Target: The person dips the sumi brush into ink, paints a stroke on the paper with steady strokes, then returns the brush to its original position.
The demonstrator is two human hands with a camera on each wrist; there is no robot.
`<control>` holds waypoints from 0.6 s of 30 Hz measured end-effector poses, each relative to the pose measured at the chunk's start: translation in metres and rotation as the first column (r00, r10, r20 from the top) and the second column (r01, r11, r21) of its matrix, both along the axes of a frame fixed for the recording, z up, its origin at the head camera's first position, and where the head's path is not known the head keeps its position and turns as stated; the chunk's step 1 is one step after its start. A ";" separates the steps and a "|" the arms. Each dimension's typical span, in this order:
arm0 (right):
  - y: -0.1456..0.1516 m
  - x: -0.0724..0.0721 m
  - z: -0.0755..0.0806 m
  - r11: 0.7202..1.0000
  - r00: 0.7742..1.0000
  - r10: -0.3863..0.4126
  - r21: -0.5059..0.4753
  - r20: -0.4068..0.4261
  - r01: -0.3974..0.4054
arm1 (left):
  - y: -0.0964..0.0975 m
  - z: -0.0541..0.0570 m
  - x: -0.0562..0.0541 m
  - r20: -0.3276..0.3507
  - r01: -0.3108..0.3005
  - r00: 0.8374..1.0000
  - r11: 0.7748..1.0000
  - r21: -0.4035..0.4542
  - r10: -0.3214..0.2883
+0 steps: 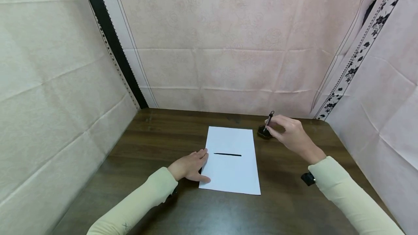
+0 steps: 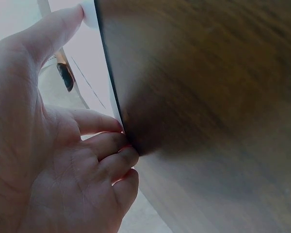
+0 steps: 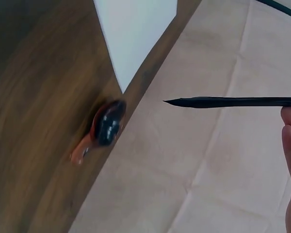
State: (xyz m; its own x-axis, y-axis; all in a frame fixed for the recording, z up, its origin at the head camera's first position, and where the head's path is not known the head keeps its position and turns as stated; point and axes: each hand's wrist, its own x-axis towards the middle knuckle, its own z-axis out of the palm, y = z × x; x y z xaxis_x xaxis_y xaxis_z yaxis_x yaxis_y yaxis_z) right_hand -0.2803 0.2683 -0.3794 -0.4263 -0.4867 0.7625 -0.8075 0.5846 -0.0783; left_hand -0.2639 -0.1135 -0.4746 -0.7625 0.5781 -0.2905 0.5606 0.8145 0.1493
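My right hand (image 1: 292, 135) pinches a slim dark writing brush (image 1: 269, 118) with a loop at its top end. In the right wrist view the brush (image 3: 223, 102) shows a pointed black tip, apart from the small dish (image 3: 106, 125) of black ink. From the head view, the brush stands nearly upright over that dish (image 1: 263, 132). A white sheet of paper (image 1: 232, 175) bears one black horizontal stroke (image 1: 227, 154). At its left edge my left hand (image 1: 191, 166) rests with fingers and thumb on the sheet; the left wrist view shows the palm (image 2: 63, 174).
The brown wooden table (image 1: 156, 140) has rounded far corners. Pale cloth hangs behind it (image 1: 228, 68) and along both sides. The dish stands just right of the paper's far corner, near the table's back edge. A black device (image 1: 308, 178) sits at the right wrist.
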 end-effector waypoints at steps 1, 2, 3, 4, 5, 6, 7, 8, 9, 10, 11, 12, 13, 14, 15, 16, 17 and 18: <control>0.003 0.000 0.001 1.000 1.000 0.004 0.016 -0.005 -0.004 | 0.000 0.000 0.000 -0.002 0.000 1.000 1.000 -0.003 0.000; 0.005 0.000 0.002 0.999 1.000 0.013 0.030 -0.012 -0.012 | 0.000 0.000 0.000 -0.006 0.000 1.000 1.000 -0.006 0.000; 0.008 0.000 0.004 0.999 1.000 0.020 0.047 -0.008 -0.019 | 0.000 0.000 0.000 -0.006 -0.002 1.000 1.000 -0.007 0.002; 0.010 -0.001 0.005 0.998 1.000 0.027 0.060 -0.015 -0.026 | 0.000 -0.001 0.000 -0.006 -0.004 1.000 1.000 -0.008 0.004; 0.013 -0.001 0.006 0.997 0.999 0.030 0.077 -0.024 -0.028 | 0.000 -0.001 0.000 -0.006 -0.005 1.000 1.000 -0.007 0.005; 0.015 -0.001 0.007 0.995 0.999 0.036 0.094 -0.031 -0.033 | 0.000 0.000 0.000 -0.005 -0.005 1.000 1.000 -0.006 0.005; 0.017 -0.002 0.008 0.993 0.999 0.037 0.111 -0.039 -0.032 | 0.000 0.000 0.000 -0.004 -0.005 1.000 1.000 -0.005 0.005; 0.020 -0.002 0.009 0.991 0.998 0.039 0.128 -0.042 -0.033 | 0.000 0.001 0.000 -0.003 -0.006 1.000 1.000 -0.002 0.006; 0.022 -0.002 0.009 0.989 0.998 0.034 0.148 -0.047 -0.026 | 0.000 0.001 0.000 0.000 -0.008 1.000 1.000 0.001 0.008; 0.024 -0.002 0.010 0.985 0.998 0.029 0.169 -0.063 -0.018 | 0.000 0.001 0.000 0.003 -0.008 1.000 1.000 0.003 0.008; 0.026 -0.003 0.010 0.981 0.997 0.021 0.196 -0.078 -0.006 | 0.000 0.001 0.001 0.005 -0.008 1.000 1.000 0.004 0.008; 0.029 -0.003 0.010 0.977 0.996 0.018 0.215 -0.091 0.002 | 0.000 0.001 0.001 0.004 -0.009 1.000 1.000 0.006 0.009; 0.031 -0.003 0.010 0.972 0.994 0.016 0.237 -0.112 0.011 | 0.000 0.002 0.001 0.006 -0.010 1.000 1.000 0.006 0.010; 0.033 -0.004 0.010 0.966 0.990 0.020 0.257 -0.138 0.016 | 0.000 0.001 0.001 0.008 -0.011 1.000 1.000 0.007 0.011; 0.035 -0.005 0.009 0.960 0.984 0.026 0.278 -0.176 0.024 | 0.000 0.001 0.001 0.010 -0.012 1.000 1.000 0.005 0.012; 0.037 -0.006 0.008 0.955 0.977 0.036 0.296 -0.209 0.028 | 0.000 0.001 0.001 0.009 -0.012 1.000 1.000 0.006 0.012; 0.038 -0.007 0.007 0.949 0.969 0.049 0.313 -0.242 0.030 | 0.000 0.001 0.000 0.008 -0.013 1.000 1.000 0.006 0.013; 0.040 -0.008 0.006 0.945 0.961 0.061 0.326 -0.269 0.031 | 0.000 0.001 0.000 0.006 -0.013 1.000 1.000 0.006 0.013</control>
